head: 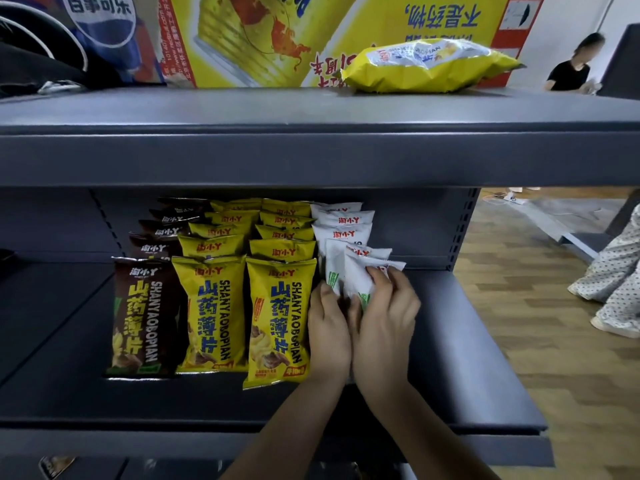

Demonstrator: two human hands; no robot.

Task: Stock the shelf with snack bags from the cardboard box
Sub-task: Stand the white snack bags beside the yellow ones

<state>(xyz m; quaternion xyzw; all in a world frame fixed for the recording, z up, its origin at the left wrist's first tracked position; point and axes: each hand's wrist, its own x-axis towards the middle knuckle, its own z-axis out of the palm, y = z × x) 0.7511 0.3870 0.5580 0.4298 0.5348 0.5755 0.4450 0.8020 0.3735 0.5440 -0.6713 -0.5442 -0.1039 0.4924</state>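
Note:
On the grey middle shelf (460,341) stand rows of snack bags: a brown row (142,317), two yellow rows (211,313) (277,320), and a white row (343,226) at the right. Both hands meet at the front of the white row. My right hand (388,317) grips the front white bag (356,275), fingers curled over its right edge. My left hand (327,327) presses against the bag's left side, between it and the yellow row. The bag's lower part is hidden behind my hands. A printed cardboard box (263,36) stands on the top shelf.
A loose yellow snack bag (429,64) lies on the top shelf (311,109) in front of the box. Dark objects sit at the top left. Right of the shelving is wooden floor (540,306), with one person's legs nearby and another person seated farther back.

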